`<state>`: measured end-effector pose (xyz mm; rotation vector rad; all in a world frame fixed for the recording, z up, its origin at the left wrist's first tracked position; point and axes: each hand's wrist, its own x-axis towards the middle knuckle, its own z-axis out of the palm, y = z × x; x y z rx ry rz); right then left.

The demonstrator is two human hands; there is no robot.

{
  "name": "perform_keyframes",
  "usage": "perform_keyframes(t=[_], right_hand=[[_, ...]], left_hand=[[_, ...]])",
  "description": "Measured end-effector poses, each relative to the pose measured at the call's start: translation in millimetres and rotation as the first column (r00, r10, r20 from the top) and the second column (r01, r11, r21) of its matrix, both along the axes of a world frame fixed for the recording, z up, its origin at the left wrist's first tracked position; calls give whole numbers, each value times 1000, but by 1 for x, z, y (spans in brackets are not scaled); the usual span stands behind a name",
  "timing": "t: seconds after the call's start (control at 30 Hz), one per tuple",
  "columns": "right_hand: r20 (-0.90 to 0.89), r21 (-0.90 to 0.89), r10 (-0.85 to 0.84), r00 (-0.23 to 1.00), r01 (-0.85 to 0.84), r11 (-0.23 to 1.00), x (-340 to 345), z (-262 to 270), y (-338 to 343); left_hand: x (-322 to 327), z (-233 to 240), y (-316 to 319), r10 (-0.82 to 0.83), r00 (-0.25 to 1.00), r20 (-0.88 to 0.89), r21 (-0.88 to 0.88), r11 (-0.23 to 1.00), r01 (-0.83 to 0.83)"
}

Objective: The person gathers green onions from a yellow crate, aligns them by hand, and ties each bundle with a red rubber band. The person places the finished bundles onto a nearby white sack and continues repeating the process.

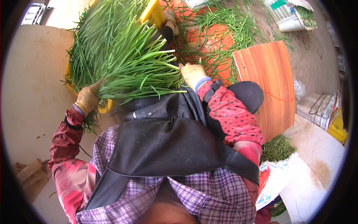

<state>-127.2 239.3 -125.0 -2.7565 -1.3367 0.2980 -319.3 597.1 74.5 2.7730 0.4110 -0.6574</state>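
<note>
My left hand [87, 98], in a tan work glove, is closed around the leafy end of a large bunch of garlic chives [139, 71]. The bunch lies across my lap over a black apron [170, 145], its pale stem ends pointing right. At those ends is my gloved right hand [193, 75], its fingers against the outermost stems; blur hides whether they grip one. Beyond the bunch, a heap of more chives [95, 36] fills a yellow basket [106, 107], whose rim shows beside my left hand.
A yellow plastic crate [153, 12] stands ahead by my foot [171, 21]. Loose chives [243, 30] litter an orange sheet [221, 33]. On my right are a wood-grain board [268, 89], a black rounded pad [247, 95] and a white woven sack [275, 179]. A pale wall [33, 84] borders the left.
</note>
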Motion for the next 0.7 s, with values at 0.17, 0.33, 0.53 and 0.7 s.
perform_keyframes(t=[0.17,0.33,0.53,0.7], right_hand=[[-62,-36,-156,986,155,987,20,-31,-19],[-121,-427,-326,938,247,870,74,-10,-50],[47,-147,-153,987,158,976,20,51,-10],[-431,520,249,868,13,854,-37,86,42]], left_hand=[[44,47,9,-45,991,124,-143,988,63],[171,127,18,-517,839,170,214,850,481],[294,163,-36,-697,716,34,517,625,584],[310,166,-85,-727,686,11,479,607,635]])
